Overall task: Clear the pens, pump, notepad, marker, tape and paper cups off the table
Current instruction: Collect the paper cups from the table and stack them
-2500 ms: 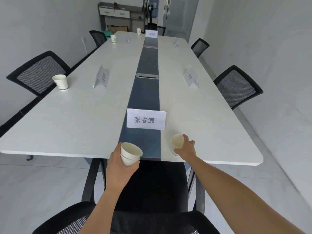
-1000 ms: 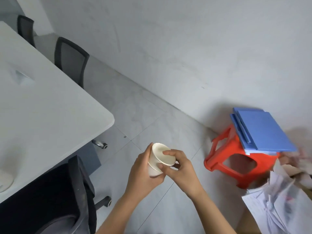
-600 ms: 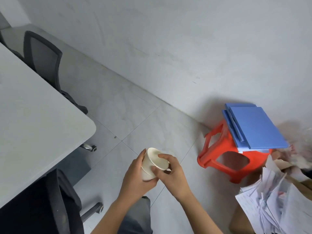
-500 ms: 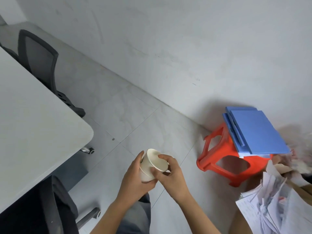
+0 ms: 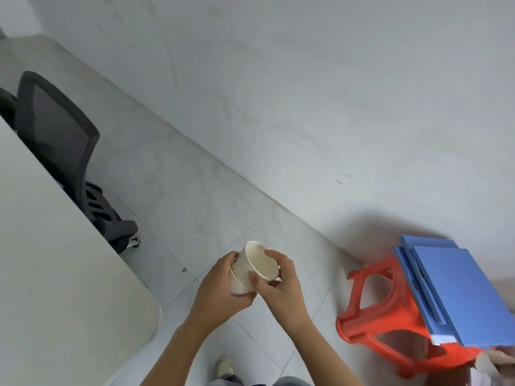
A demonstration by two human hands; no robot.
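Nested paper cups (image 5: 250, 270), off the table (image 5: 55, 274) beyond its corner: left hand (image 5: 220, 292) curls round the stack's wall, right hand (image 5: 282, 286) pinches the upper rim, apparently seating the cups together for single-trip disposal.

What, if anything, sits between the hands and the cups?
Nothing visible. Both hands hold the nested cups: the left hand wraps the side and the right hand grips at the rim. The cups are over the floor, apart from the table and the stool.
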